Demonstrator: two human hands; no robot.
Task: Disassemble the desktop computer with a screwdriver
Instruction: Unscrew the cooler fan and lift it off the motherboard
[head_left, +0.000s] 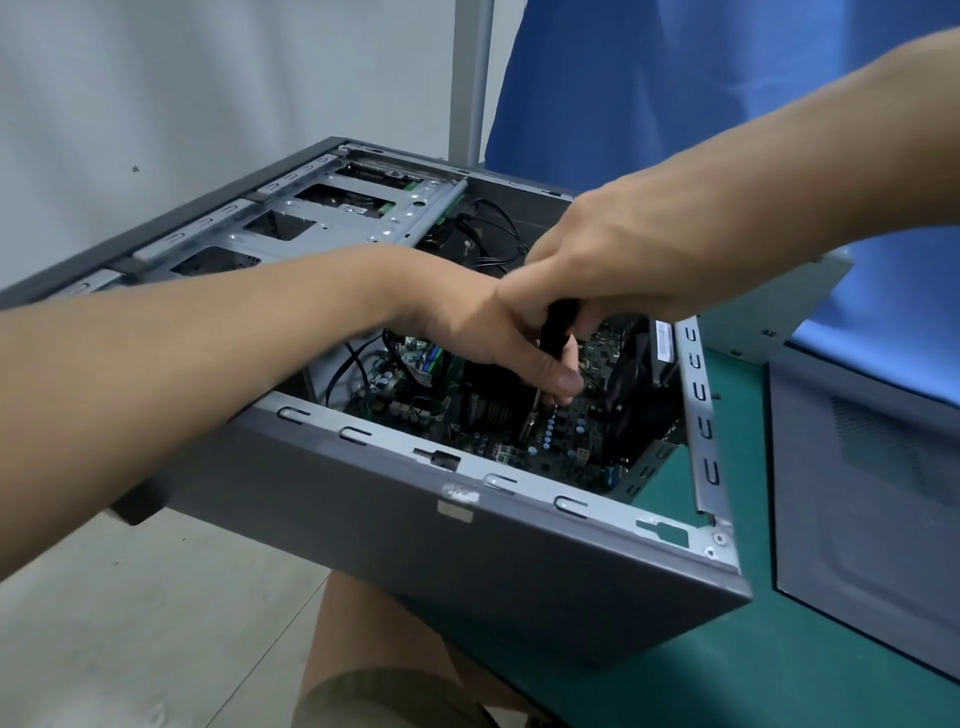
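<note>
Although the drive cage (332, 218) at the left of the desktop computer (467, 545) is still fitted, with black cables (491, 234) beside it, the case lies open on its side and overhangs the edge of the green counter (727, 675). Reaching in from the left, the left grip (493, 332) (a bare hand) pinches the screwdriver (558, 327) low on its black handle, steadying the shaft. Above it, the right grip (623, 260) is clamped round the handle's top, tip down toward the motherboard (561, 441); the screw itself is hidden. Further right, a grey vented panel (857, 493) lies flat, probably the removed side cover. I judge the task early: cover off, one inner screw being worked, with drives, cables and board left to remove.
</note>
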